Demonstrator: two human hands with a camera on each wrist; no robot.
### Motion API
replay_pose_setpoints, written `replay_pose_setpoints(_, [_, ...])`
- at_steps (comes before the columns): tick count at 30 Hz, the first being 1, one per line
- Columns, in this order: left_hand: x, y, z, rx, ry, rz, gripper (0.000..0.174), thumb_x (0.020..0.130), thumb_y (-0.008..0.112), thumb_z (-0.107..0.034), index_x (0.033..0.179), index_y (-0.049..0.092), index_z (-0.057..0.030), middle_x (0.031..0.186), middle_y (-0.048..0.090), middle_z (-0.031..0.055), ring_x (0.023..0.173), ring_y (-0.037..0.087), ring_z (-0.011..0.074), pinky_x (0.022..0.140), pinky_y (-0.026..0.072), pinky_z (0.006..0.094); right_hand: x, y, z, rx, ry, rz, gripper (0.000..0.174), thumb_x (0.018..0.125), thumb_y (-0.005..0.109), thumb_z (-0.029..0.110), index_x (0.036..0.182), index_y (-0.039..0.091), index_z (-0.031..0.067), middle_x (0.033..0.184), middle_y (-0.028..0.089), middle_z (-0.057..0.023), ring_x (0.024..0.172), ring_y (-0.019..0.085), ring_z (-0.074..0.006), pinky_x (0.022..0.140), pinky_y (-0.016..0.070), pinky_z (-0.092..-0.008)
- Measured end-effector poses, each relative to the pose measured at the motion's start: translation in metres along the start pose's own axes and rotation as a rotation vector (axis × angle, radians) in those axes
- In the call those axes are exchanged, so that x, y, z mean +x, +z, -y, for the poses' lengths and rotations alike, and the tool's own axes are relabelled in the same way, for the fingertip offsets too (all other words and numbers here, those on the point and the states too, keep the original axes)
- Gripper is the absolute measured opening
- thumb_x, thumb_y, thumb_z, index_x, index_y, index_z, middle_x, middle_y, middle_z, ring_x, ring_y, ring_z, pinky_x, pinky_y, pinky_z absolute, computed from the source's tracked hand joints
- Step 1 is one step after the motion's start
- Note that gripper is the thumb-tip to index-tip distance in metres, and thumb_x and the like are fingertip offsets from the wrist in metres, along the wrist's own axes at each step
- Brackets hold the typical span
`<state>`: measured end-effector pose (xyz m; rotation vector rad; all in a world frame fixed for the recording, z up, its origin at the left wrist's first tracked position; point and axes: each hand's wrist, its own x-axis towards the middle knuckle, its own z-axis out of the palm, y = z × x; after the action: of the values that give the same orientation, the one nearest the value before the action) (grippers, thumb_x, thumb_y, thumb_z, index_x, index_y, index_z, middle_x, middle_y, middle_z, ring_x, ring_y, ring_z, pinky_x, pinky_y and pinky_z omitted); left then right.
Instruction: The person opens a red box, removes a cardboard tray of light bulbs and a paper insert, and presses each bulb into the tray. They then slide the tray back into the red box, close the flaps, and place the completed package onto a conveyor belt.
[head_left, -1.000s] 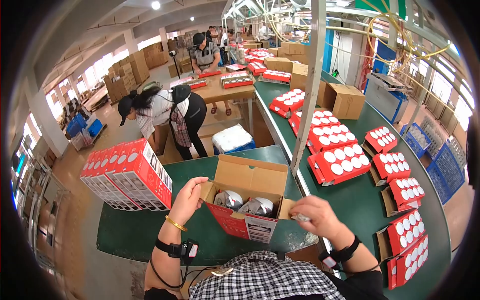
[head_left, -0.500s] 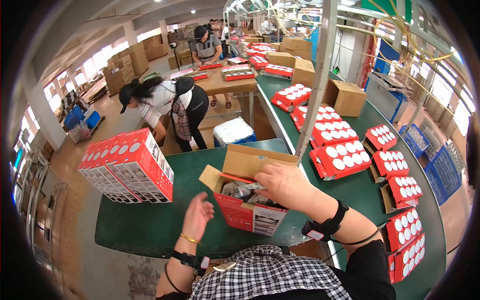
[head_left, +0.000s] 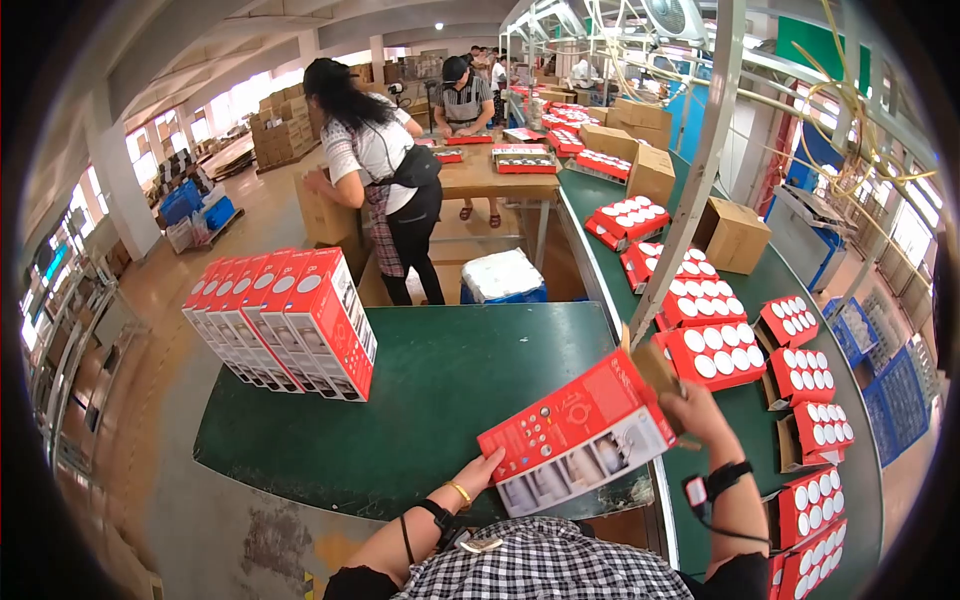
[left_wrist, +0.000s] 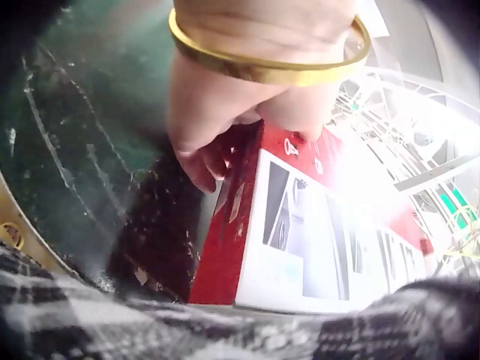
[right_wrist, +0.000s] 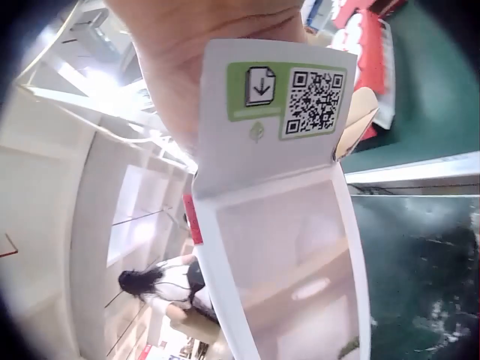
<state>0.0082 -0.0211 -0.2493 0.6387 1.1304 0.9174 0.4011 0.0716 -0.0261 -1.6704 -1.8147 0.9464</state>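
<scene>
A red and white printed cardboard box point(head_left: 575, 425) lies tipped on its side over the front right of the green table, its flapped end raised to the right. My left hand point(head_left: 478, 473) grips the lower left end. In the left wrist view the thumb lies on the red face and the fingers point(left_wrist: 202, 169) curl round the bottom edge. At the other end, my right hand point(head_left: 697, 410) holds the brown flaps point(head_left: 655, 370). A white flap with a QR code point(right_wrist: 259, 157) covers part of the palm in the right wrist view. The box's contents are hidden.
Several matching boxes point(head_left: 330, 335) stand in a row at the table's left. On the green conveyor point(head_left: 740, 440) to the right are red trays point(head_left: 712, 355) of white discs. A metal post point(head_left: 690, 180) rises between. Beyond the table, a person point(head_left: 400, 170) stands by a carton.
The box was upright with its top open and round items showing; now it is tipped onto its side. My left hand went to its bottom end. The person behind has straightened up.
</scene>
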Motion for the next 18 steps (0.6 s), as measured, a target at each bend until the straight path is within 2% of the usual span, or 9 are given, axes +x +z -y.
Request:
replay_pose_setpoints(2, [0.007, 0.004, 0.002, 0.047, 0.002, 0.023, 0.062, 0.101, 0.055, -0.046, 0.142, 0.046, -0.0002, 0.131, 0.059, 0.0078, 0.118, 0.055, 0.0157, 0.101, 0.0444, 0.033, -0.01, 0.029, -0.071, 0.165, -0.027, -0.076, 0.033, 0.089, 0.065, 0.017, 0.116, 0.064, -0.0018, 0.097, 0.072, -0.0103, 0.084, 0.064, -0.0141, 0.077, 0.0527, -0.034])
replay_pose_setpoints(4, [-0.013, 0.016, -0.013, 0.131, 0.083, -0.077, 0.059, 0.101, 0.055, -0.046, 0.138, 0.051, -0.0002, 0.126, 0.063, 0.0051, 0.115, 0.055, 0.0107, 0.097, 0.0442, 0.0297, -0.038, 0.051, -0.11, 0.418, 0.107, -0.108, 0.03, 0.092, 0.064, 0.016, 0.116, 0.065, -0.0013, 0.1, 0.072, -0.0072, 0.085, 0.066, -0.0154, 0.078, 0.0533, -0.0333])
replay_pose_setpoints(8, [-0.035, 0.018, -0.028, -0.052, 0.183, -0.164, 0.062, 0.101, 0.055, -0.044, 0.144, 0.042, -0.0014, 0.135, 0.057, 0.0074, 0.118, 0.055, 0.0142, 0.1, 0.0438, 0.0314, -0.087, 0.102, -0.132, 0.893, 0.386, 0.01, 0.032, 0.095, 0.068, 0.023, 0.118, 0.063, 0.0016, 0.108, 0.071, -0.0071, 0.092, 0.068, -0.0167, 0.082, 0.0546, -0.0342])
replay_pose_setpoints(9, [-0.035, 0.008, -0.032, 0.084, 0.164, -0.208, 0.063, 0.102, 0.056, -0.041, 0.147, 0.037, -0.002, 0.137, 0.055, 0.0085, 0.121, 0.054, 0.0161, 0.103, 0.0426, 0.0326, -0.09, 0.121, -0.133, 0.913, 0.363, -0.006, 0.032, 0.096, 0.065, 0.022, 0.118, 0.063, -0.0011, 0.107, 0.071, -0.0082, 0.093, 0.068, -0.0171, 0.081, 0.0545, -0.0339])
replay_pose_setpoints(10, [-0.039, 0.008, -0.039, 0.068, 0.209, -0.177, 0.061, 0.101, 0.057, -0.039, 0.145, 0.039, -0.0007, 0.137, 0.055, 0.0099, 0.123, 0.053, 0.0168, 0.106, 0.0415, 0.0335, -0.09, 0.142, -0.14, 0.929, 0.343, -0.025, 0.032, 0.097, 0.063, 0.02, 0.118, 0.063, -0.0037, 0.106, 0.071, -0.0094, 0.094, 0.067, -0.0176, 0.08, 0.0544, -0.0335])
replay_pose_setpoints(12, [-0.035, -0.01, -0.04, 0.187, 0.227, -0.2, 0.054, 0.102, 0.057, -0.039, 0.136, 0.051, 0.0013, 0.126, 0.063, 0.0105, 0.113, 0.06, 0.0164, 0.1, 0.0465, 0.0341, -0.081, 0.167, -0.154, 0.865, 0.405, -0.033, 0.033, 0.097, 0.063, 0.024, 0.115, 0.064, -0.0035, 0.105, 0.071, -0.0105, 0.092, 0.067, -0.0177, 0.079, 0.0545, -0.0342])
replay_pose_setpoints(15, [-0.055, -0.022, -0.064, 0.128, -0.022, -0.313, 0.061, 0.099, 0.057, -0.049, 0.131, 0.056, 0.0037, 0.119, 0.068, 0.0115, 0.104, 0.065, 0.0176, 0.093, 0.0507, 0.0338, -0.065, 0.168, -0.152, 0.613, 0.455, 0.038, 0.032, 0.098, 0.062, 0.023, 0.116, 0.064, -0.003, 0.104, 0.071, -0.0113, 0.091, 0.067, -0.0189, 0.08, 0.0542, -0.0351])
replay_pose_setpoints(16, [-0.046, -0.062, -0.049, 0.132, -0.04, -0.326, 0.065, 0.098, 0.057, -0.052, 0.132, 0.056, 0.0038, 0.12, 0.068, 0.0124, 0.105, 0.066, 0.0184, 0.093, 0.0509, 0.0346, -0.057, 0.17, -0.158, 0.539, 0.43, 0.051, 0.031, 0.097, 0.062, 0.021, 0.119, 0.063, -0.0019, 0.104, 0.071, -0.0113, 0.093, 0.067, -0.0199, 0.082, 0.0541, -0.0356])
replay_pose_setpoints(18, [-0.069, -0.069, -0.068, 0.106, -0.06, -0.378, 0.069, 0.097, 0.057, -0.055, 0.132, 0.056, 0.0043, 0.121, 0.068, 0.0127, 0.105, 0.066, 0.0191, 0.092, 0.051, 0.0354, -0.052, 0.157, -0.147, 0.729, 0.507, 0.087, 0.031, 0.097, 0.062, 0.02, 0.116, 0.063, -0.0045, 0.104, 0.071, -0.0123, 0.088, 0.067, -0.0201, 0.077, 0.0544, -0.0358])
